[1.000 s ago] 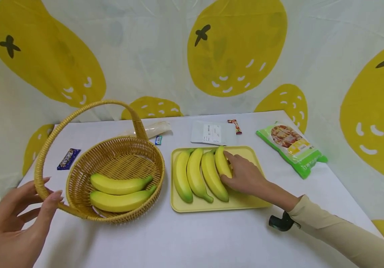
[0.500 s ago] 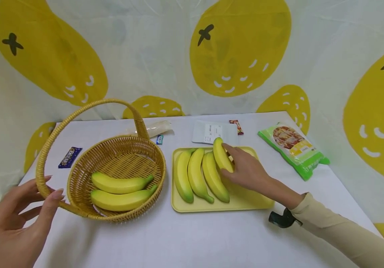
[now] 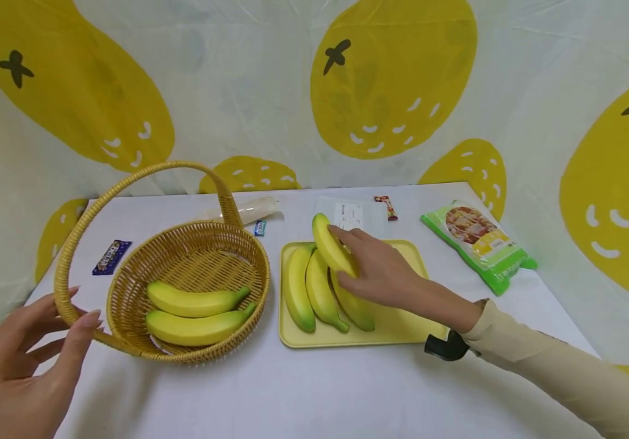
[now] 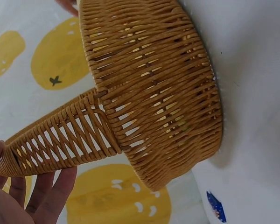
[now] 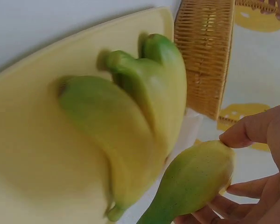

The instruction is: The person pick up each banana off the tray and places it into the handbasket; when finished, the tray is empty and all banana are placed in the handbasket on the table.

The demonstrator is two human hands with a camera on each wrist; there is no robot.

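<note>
My left hand (image 3: 34, 360) pinches the handle (image 3: 67, 256) of a wicker basket (image 3: 182, 244); the left wrist view shows thumb and fingers on either side of that handle (image 4: 56, 140). Inside the basket lie two bananas, a rear banana (image 3: 196, 300) and a front banana (image 3: 199, 328). My right hand (image 3: 382, 268) grips another banana (image 3: 332, 244) between thumb and fingers, raised over the yellow tray (image 3: 402, 326). Below it several bananas (image 3: 299, 289) rest side by side on the tray, one partly covered by the hand. The held banana (image 5: 196, 177) appears close in the right wrist view.
Behind the tray lies a pale labelled pouch (image 3: 349, 213) beside a small red wrapper (image 3: 385, 207). A green food bag (image 3: 479, 241) is at the right. Left of the basket is a blue snack packet (image 3: 111, 257). A clear wrapper (image 3: 259, 210) and small blue-green packet (image 3: 260, 228) lie behind the basket.
My right hand has lifted the rightmost banana off the tray and moved it left above the others. The left hand stays on the basket handle.
</note>
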